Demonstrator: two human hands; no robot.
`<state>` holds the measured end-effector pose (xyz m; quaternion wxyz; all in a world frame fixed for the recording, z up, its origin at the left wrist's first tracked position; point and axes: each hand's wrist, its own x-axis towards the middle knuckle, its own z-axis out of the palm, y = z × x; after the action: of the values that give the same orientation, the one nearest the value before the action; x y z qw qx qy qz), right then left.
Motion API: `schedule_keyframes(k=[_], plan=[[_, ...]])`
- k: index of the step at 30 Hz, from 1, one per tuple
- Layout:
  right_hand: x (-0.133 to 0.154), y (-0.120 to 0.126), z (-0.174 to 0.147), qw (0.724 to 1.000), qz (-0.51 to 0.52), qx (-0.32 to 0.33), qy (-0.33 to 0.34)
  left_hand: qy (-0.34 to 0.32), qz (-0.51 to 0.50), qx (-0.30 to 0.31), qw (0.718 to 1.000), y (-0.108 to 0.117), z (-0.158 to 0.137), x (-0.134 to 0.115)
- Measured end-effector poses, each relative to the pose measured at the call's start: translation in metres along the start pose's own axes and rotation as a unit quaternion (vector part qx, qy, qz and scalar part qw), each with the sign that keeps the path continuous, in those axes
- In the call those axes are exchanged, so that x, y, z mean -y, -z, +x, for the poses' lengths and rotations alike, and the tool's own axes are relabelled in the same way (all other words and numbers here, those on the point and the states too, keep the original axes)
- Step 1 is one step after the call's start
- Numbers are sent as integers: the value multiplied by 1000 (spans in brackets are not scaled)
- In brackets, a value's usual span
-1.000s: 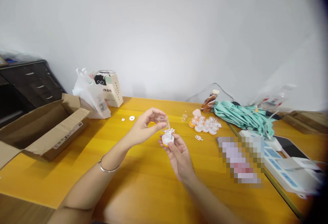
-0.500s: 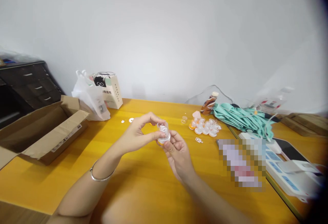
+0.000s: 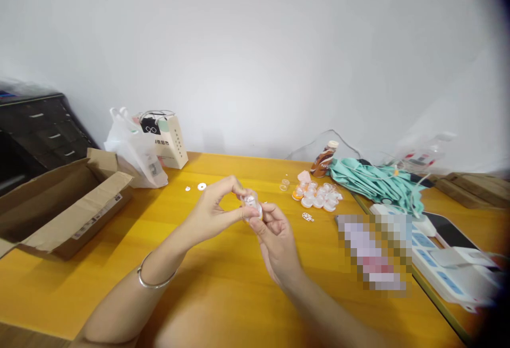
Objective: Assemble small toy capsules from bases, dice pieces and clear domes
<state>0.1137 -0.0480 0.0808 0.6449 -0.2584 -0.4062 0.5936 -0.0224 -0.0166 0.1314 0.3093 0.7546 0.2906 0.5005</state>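
Both hands meet at a small clear plastic container (image 3: 252, 204) with a whitish, round base, held above the table. My left hand (image 3: 217, 207) pinches its upper part between thumb and fingers. Around its lower side, my right hand (image 3: 277, 236) grips with thumb and fingertips. What is inside the container is too small to make out. To the right lies a cluster of similar clear containers (image 3: 319, 196), some with orange parts. A small white perforated piece (image 3: 307, 217) rests in front of them. Two clear rings (image 3: 284, 185) lie left of the cluster.
An open cardboard box (image 3: 75, 204) stands at left, beside a white plastic bag (image 3: 133, 151) and a paper bag (image 3: 173, 141). At right are a brown bottle (image 3: 324, 159), green fabric (image 3: 374, 180), a power strip (image 3: 434, 263) and a pixelated item (image 3: 372, 257). A white disc (image 3: 202, 186) lies behind my left hand.
My left fingers have closed further over the top of the container, and the container has tilted slightly. The whole view has shifted a little.
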Motion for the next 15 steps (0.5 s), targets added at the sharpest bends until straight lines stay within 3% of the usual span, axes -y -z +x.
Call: schedule_keyframes(k=[9, 15], plan=[[5, -2, -3, 998, 52, 23, -19, 40, -106, 16, 993, -1, -1, 2], [7, 0, -5, 987, 109, 57, -99, 96, -210, 102, 968, 3, -1, -2]])
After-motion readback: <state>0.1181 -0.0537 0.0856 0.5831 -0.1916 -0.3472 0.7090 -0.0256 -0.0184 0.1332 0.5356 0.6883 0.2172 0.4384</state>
